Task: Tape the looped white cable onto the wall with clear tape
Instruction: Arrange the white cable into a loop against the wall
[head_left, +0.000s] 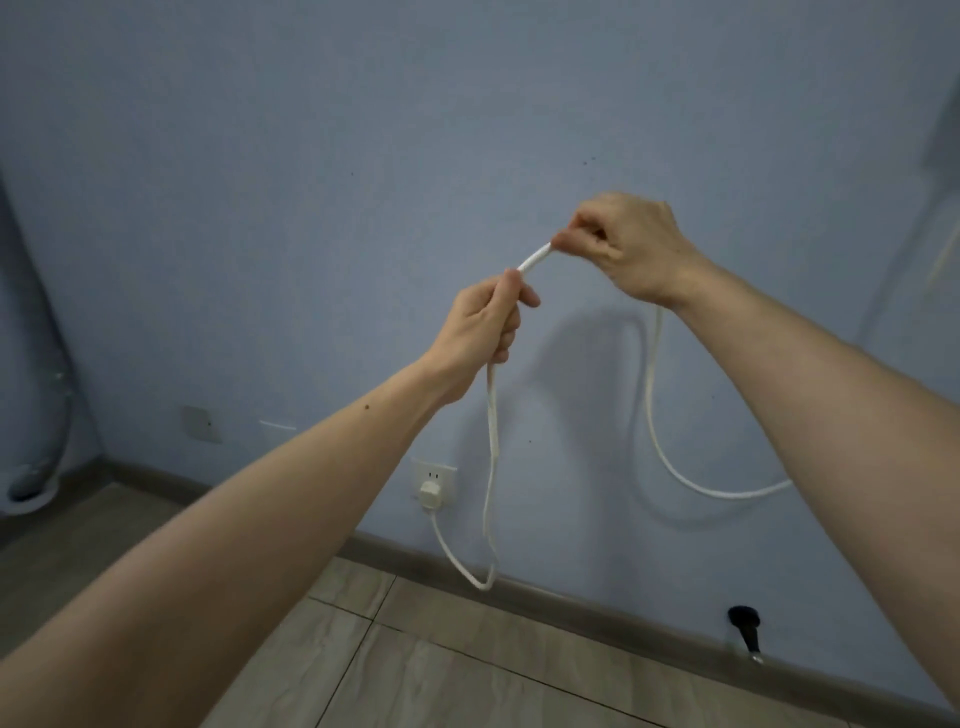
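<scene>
Fingers of the left hand curl round the white cable, and the thumb presses it near the top. The right hand pinches the same cable a little higher, so a short bit of it runs tight between the two hands. Both hands are up in front of the blue wall, but I cannot tell if they touch it.

From the left hand the cable hangs down, bends near the floor and goes up to the plug in the socket. From the right hand it droops in a big curve and goes off behind the right arm.

It looks light, soft and bendy, and a bit smooth, so it may slip or spring open. Holding it where the strands meet should keep the loop together. No tape shows.
</scene>
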